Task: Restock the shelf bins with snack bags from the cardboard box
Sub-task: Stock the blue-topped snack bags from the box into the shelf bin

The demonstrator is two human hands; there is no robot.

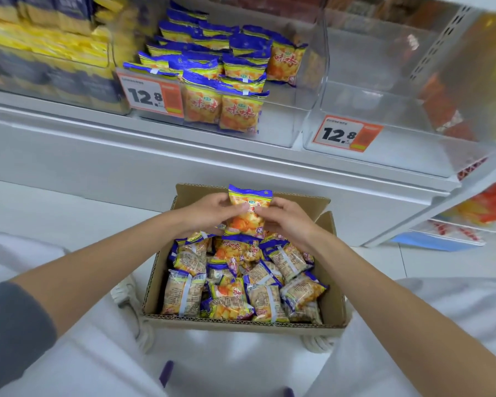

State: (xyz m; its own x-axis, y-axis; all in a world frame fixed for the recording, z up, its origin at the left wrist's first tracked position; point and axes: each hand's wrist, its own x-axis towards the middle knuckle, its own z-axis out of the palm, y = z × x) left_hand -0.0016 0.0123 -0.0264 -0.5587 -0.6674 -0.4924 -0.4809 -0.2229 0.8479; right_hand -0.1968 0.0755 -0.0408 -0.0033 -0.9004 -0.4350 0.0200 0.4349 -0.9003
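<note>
An open cardboard box [337, 299] sits on the floor between my knees, filled with several yellow-and-blue snack bags [235, 285]. Above the box's far end, one upright snack bag [248, 214] is held by both hands: my left hand [212, 212] pinches its left edge and my right hand [288, 217] pinches its right edge. On the shelf above, a clear bin [281, 130] holds rows of the same bags [221, 73], with bare floor on its right side. A second clear bin [384, 144] to the right holds no bags.
Orange price tags reading 12.8 hang on the front of the middle bin [152, 94] and the right bin [345, 133]. A bin of yellow and dark blue packs [46, 53] stands at the left. A white shelf upright [438, 61] rises at the right, with red and orange packs [487, 204] beyond it.
</note>
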